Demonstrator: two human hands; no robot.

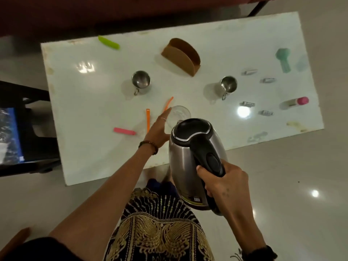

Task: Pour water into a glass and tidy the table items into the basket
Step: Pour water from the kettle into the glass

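Note:
A steel electric kettle (190, 147) with a black lid and handle hangs over the table's near edge, tilted forward; my right hand (224, 183) grips its handle. Just beyond its spout stands a clear glass (179, 113). My left hand (160, 127) reaches to the glass with straight fingers against its left side. A brown basket (180, 57) sits at the back middle of the white table (94, 95). Scattered on the table are a pink clip (124, 131), two orange clips (148, 119), a green clip (108, 42), and several small metal clips (247, 104) at right.
Two steel mugs (140, 81) (228, 85) stand left and right of centre. A teal item (283, 60) and a pink-capped tube (295, 103) lie at the far right. A dark chair (32, 129) stands left of the table; a dark red sofa runs behind it.

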